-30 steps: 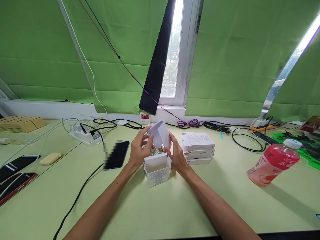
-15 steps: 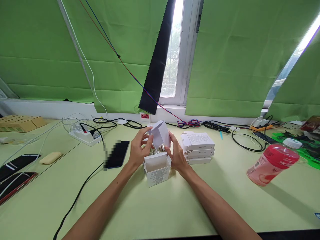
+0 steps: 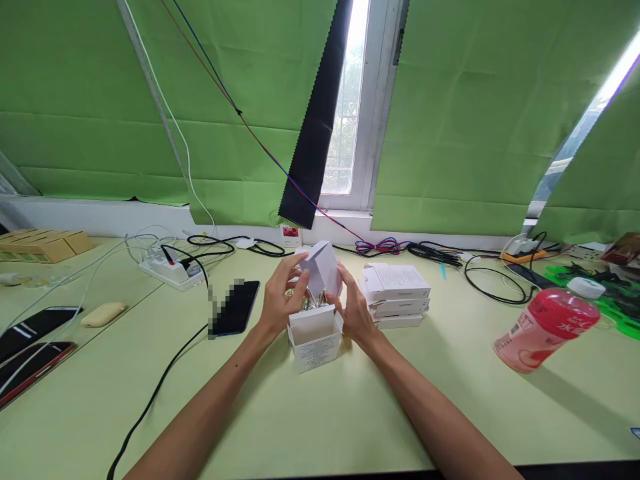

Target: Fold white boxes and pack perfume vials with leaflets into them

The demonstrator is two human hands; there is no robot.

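1. Centre of the table (image 3: 320,427), and we have 2 hands at work: a white tilted carton (image 3: 321,263) sits between them, behind an open front carton (image 3: 316,353), with shiny pieces (image 3: 314,300) showing in the gap.
2. Left hand (image 3: 281,297) is curled, thumb and fingers gripping the tilted carton's left edge; right hand (image 3: 356,308) closes on its right side, thumb low by the front carton. Whether the 2 cartons join, I cannot tell.
3. Thin card, by the look of it: light, fairly stiff, easily creased. Best hold is flat on opposite side walls, with gentle pressure; the shiny pieces could prove slippery.
4. Compared with 0.5 s ago, barely a change! Left thumb sits slightly higher, the view has shifted a touch, and both cartons hold their places.
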